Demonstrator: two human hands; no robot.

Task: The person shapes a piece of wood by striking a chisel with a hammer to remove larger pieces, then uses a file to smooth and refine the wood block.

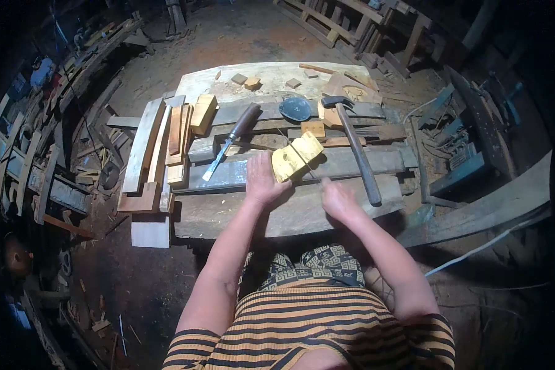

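Note:
A pale yellow carved wood block point(296, 157) lies tilted on the plank bench point(228, 217). My left hand point(264, 180) is closed on the block's left end, thumb at its lower edge. Just right of the block, my right hand point(339, 200) is closed round the end of a thin dark tool point(304, 161) that crosses the block's face; its handle is hidden in the fist. Left of the block lies a chisel point(235, 137) with a dark handle and bright blade. A hammer point(357, 148) rests to the right, head at the top.
Wood strips point(148, 148) are stacked at the bench's left. A dark round dish point(295, 109) and a small orange-brown block point(313, 128) sit beyond the yellow block. Small wood pieces point(251, 82) dot the far board. Timber racks stand left and right; a long board point(481, 203) extends at right.

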